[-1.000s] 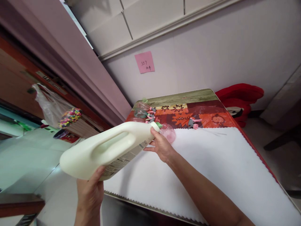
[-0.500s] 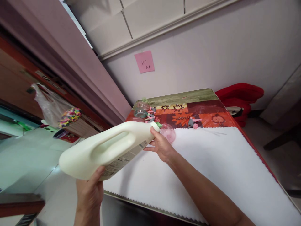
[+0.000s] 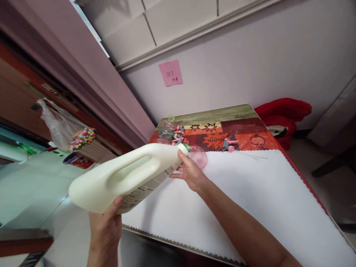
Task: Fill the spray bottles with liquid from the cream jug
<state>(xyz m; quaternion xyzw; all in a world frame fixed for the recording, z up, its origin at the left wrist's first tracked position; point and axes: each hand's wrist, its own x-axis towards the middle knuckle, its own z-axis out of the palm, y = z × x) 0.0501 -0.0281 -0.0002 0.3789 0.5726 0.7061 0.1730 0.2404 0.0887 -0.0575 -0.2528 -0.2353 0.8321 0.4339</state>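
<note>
A large cream-coloured jug (image 3: 111, 174) with a moulded handle is tipped over the table, its neck toward the right. My left hand (image 3: 107, 222) grips it near its base from below. Near the neck, my right hand (image 3: 191, 172) holds it with the thumb by the white collar. A green spout (image 3: 188, 147) at the neck meets a pink see-through bottle (image 3: 198, 157) on the white sheet; whether the spout is inside its mouth I cannot tell. Liquid cannot be made out. A grey and pink spray head (image 3: 229, 145) lies to the right of the bottle.
Several clear bottles (image 3: 167, 129) and spray heads (image 3: 179, 134) are at the table's far left. A white sheet (image 3: 236, 200) covers the near part of the table. A red plush thing (image 3: 283, 115) is behind the right corner; a plastic bag (image 3: 57, 124) hangs at left.
Almost nothing differs; the base of the jug has shifted very slightly left and down. Both hands keep their hold.
</note>
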